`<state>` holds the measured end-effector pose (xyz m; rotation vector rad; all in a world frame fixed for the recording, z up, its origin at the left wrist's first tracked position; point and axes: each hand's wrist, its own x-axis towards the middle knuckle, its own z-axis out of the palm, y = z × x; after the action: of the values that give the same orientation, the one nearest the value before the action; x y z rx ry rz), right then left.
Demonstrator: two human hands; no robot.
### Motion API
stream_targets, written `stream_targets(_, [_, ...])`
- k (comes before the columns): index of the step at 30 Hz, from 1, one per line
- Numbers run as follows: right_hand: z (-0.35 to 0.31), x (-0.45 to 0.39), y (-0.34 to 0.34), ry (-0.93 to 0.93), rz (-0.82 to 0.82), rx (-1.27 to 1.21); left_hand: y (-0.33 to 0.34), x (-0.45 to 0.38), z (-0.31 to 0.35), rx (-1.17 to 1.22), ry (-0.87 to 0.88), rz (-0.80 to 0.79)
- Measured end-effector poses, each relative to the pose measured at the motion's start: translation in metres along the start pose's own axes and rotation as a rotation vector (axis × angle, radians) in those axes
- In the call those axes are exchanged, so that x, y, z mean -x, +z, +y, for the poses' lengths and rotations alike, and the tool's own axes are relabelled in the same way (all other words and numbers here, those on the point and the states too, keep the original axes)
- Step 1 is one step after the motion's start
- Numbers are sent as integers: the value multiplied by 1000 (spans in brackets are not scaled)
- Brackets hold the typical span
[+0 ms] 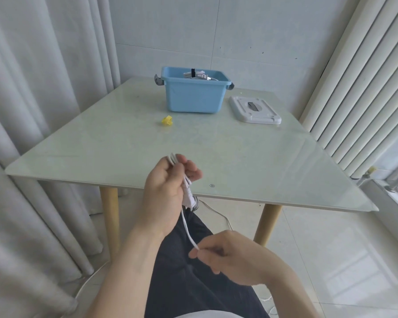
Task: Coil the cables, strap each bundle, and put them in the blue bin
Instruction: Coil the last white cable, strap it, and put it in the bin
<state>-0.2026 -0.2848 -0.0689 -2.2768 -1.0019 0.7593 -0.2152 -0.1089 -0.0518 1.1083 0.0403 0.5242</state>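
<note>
Left of centre on the table (101, 145) lies a small yellow strap (167, 120), crumpled and apart from everything else; it looks soft and featherlight, best pinched by one free end. Just below the middle of the frame, at the table's near edge, the left hand (164, 191) is clenched around a coil of white cable (187, 191), whose loops poke out above the fingers while a tail drops down from the fist. That cable reads as thin, limp and light, likely smooth enough to slip, so the coil wants a firm hold across all its loops at once, or they may spring apart. Lower and to the right, the right hand (228, 255) pinches the cable's free tail between thumb and fingertips, a sound place to feed it from for the next wrap. Above, in the upper middle, the blue bin (193, 97) holds strapped bundles already, one with a black strap showing. Right of it rests a white lid (254, 110). A tiny round mark sits near the table's front edge, too small to read; no other writing or brand shows.
</note>
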Motion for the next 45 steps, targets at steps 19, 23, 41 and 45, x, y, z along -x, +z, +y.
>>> stream_targets(19, [12,4,-27,-130,732,-389,5,15,-8,-123,-509,-571])
stream_targets(23, [20,-8,-17,-181,627,-426,7,16,-12,30,-488,-508])
stream_targets(41, [6,-16,-12,-247,572,-889,3,0,-7,388,-520,-104])
stream_targets(45, [23,-1,-28,-125,594,-596,-15,-10,1,590,-273,118])
